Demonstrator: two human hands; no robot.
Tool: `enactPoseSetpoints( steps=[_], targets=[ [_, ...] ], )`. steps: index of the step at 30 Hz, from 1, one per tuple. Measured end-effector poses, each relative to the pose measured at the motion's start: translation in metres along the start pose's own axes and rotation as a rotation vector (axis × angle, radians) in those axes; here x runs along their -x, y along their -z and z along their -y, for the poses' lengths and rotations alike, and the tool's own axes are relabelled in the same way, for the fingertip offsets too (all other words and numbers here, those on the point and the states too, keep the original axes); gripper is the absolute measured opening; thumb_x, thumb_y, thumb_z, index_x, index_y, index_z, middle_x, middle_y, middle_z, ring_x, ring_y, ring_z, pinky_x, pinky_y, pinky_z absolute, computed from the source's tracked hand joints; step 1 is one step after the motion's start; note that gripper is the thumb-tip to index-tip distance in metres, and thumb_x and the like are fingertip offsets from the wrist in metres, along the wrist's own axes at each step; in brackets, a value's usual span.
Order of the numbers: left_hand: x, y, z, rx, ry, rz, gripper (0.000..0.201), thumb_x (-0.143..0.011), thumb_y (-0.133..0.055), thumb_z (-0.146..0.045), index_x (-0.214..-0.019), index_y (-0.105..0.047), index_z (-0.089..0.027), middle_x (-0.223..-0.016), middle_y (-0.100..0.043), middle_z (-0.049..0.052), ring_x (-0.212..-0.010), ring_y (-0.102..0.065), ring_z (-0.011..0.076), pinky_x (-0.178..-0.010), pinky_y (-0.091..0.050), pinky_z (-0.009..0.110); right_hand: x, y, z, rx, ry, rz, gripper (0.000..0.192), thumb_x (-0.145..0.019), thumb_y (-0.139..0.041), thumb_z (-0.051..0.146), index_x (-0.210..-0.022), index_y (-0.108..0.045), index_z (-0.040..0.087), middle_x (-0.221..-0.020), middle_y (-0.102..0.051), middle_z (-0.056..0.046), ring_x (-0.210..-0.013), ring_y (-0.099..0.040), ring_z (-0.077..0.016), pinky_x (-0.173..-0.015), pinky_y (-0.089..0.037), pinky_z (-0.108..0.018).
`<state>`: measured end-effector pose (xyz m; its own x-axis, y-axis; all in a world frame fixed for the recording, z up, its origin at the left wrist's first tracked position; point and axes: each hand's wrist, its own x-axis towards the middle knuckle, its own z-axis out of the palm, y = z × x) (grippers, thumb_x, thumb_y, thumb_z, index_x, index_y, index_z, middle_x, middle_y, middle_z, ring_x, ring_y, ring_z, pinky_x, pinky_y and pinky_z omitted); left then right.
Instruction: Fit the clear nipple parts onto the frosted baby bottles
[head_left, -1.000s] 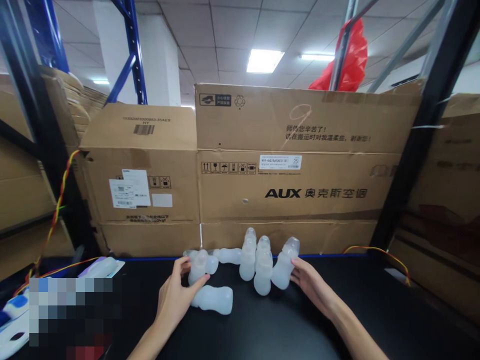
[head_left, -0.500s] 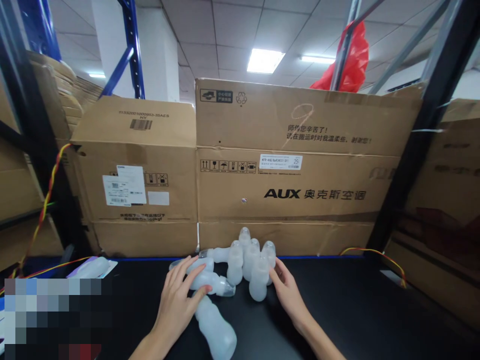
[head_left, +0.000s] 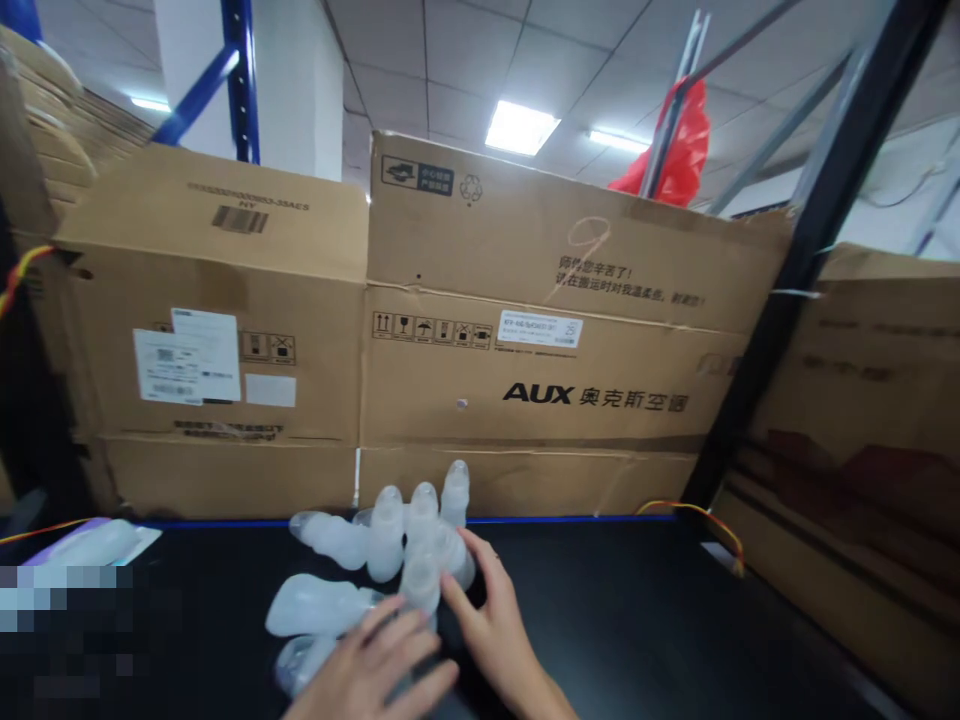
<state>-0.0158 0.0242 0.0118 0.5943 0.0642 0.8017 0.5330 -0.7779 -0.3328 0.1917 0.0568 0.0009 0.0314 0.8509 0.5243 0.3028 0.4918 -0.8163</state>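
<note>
Several translucent white plastic bottles lie and stand bunched together on the black table, close to the cardboard boxes. My left hand lies flat, fingers spread, over the nearest lying bottle and another bottle at the bottom edge. My right hand presses its spread fingers against the right side of the upright bottles. Neither hand has closed around a bottle.
Two large cardboard boxes form a wall behind the table. A black rack post slants on the right with a yellow-red wire at its foot. A packaged white item lies at far left. A red bag hangs above.
Both hands have swept the bottles leftward and closer together; my right hand moved left against the cluster, my left hand slid down over the lying bottles. The view also shifted right.
</note>
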Motion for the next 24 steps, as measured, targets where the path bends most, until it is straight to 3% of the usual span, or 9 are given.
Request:
enactPoseSetpoints(
  steps=[5,9,12,15,19,24],
  targets=[
    [0.017,0.023,0.041,-0.109,0.256,0.069,0.034,-0.101,-0.061,-0.031,-0.134,-0.067,-0.033,-0.121,-0.076,0.003,-0.121,-0.065,0.0249,-0.122,-0.037,0.050,-0.001,0.012,0.000,0.001,0.024,0.038,0.046,-0.097,-0.066,0.046,-0.135,-0.064,0.021,-0.130,-0.073,-0.012,-0.118,-0.071,-0.0265,-0.104,-0.056,-0.036],
    [0.015,0.031,0.054,-0.241,0.251,0.090,0.029,-0.100,-0.062,-0.026,-0.129,-0.069,-0.028,-0.121,-0.077,0.004,-0.118,-0.068,0.0240,-0.115,-0.044,0.045,-0.007,0.027,-0.013,0.057,-0.013,0.011,0.047,-0.095,-0.065,0.056,-0.125,-0.069,0.020,-0.118,-0.078,-0.012,-0.108,-0.074,-0.0270,-0.097,-0.059,-0.034],
    [0.011,0.033,0.054,-0.277,0.226,0.073,0.027,-0.096,-0.064,-0.017,-0.120,-0.072,-0.027,-0.113,-0.080,0.003,-0.110,-0.073,0.0220,-0.108,-0.051,0.041,-0.012,0.035,-0.031,0.150,-0.070,-0.081,0.053,-0.090,-0.066,0.062,-0.126,-0.068,0.023,-0.114,-0.078,-0.010,-0.105,-0.074,-0.0283,-0.096,-0.058,-0.036],
    [0.009,0.032,0.050,-0.277,0.279,0.081,0.036,-0.093,-0.067,-0.025,-0.130,-0.068,-0.026,-0.126,-0.077,0.008,-0.116,-0.072,0.0257,-0.104,-0.055,0.042,-0.018,0.041,-0.040,0.214,-0.125,-0.114,0.052,-0.091,-0.062,0.064,-0.125,-0.066,0.024,-0.115,-0.077,-0.010,-0.106,-0.072,-0.0303,-0.098,-0.054,-0.042],
    [0.008,0.031,0.044,-0.258,0.343,0.199,0.050,-0.092,-0.070,-0.041,-0.139,-0.063,-0.027,-0.135,-0.074,0.007,-0.120,-0.072,0.0298,-0.104,-0.057,0.046,-0.022,0.045,-0.034,0.267,-0.173,-0.139,0.051,-0.093,-0.057,0.065,-0.125,-0.066,0.026,-0.117,-0.075,-0.010,-0.106,-0.070,-0.0323,-0.096,-0.053,-0.045],
    [0.011,0.029,0.041,-0.196,0.366,0.302,0.056,-0.094,-0.067,-0.045,-0.147,-0.057,-0.027,-0.140,-0.072,0.003,-0.128,-0.069,0.0287,-0.109,-0.055,0.046,-0.015,0.034,-0.035,0.353,-0.205,-0.196,0.054,-0.090,-0.062,0.053,-0.136,-0.062,0.024,-0.113,-0.072,-0.011,-0.102,-0.071,-0.0333,-0.091,-0.054,-0.045]
  ],
)
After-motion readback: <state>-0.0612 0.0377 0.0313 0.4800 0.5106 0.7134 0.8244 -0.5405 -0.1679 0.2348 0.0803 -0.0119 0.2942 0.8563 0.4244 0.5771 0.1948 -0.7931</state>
